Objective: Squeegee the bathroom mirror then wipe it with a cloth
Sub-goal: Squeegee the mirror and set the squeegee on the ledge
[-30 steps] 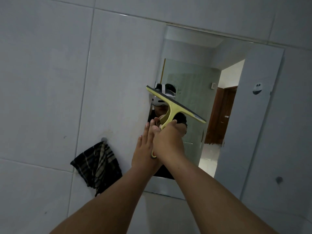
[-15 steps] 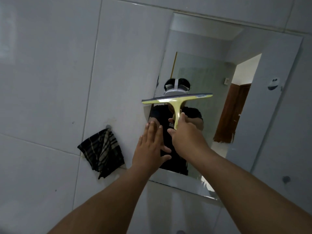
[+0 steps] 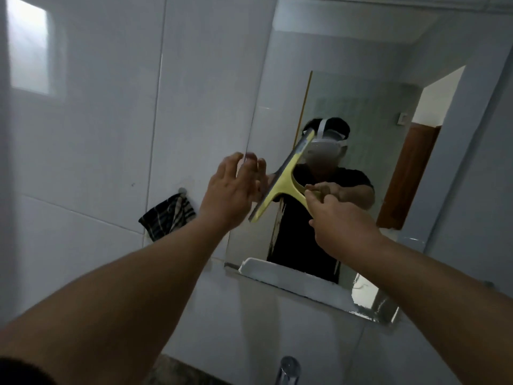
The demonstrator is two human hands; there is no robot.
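Against the mirror (image 3: 361, 79), near its left edge, the right hand (image 3: 340, 223) grips the squeegee (image 3: 280, 182) handle, blade tilted for wiping, while the left hand (image 3: 231, 190) rests open-fingered for support; the cloth (image 3: 166, 215) hangs left of the mirror.

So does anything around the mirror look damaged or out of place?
Yes. The mirror's bottom right corner looks worn, with patchy, flaking silvering. The cloth hangs bunched on its hook, nothing odd there.
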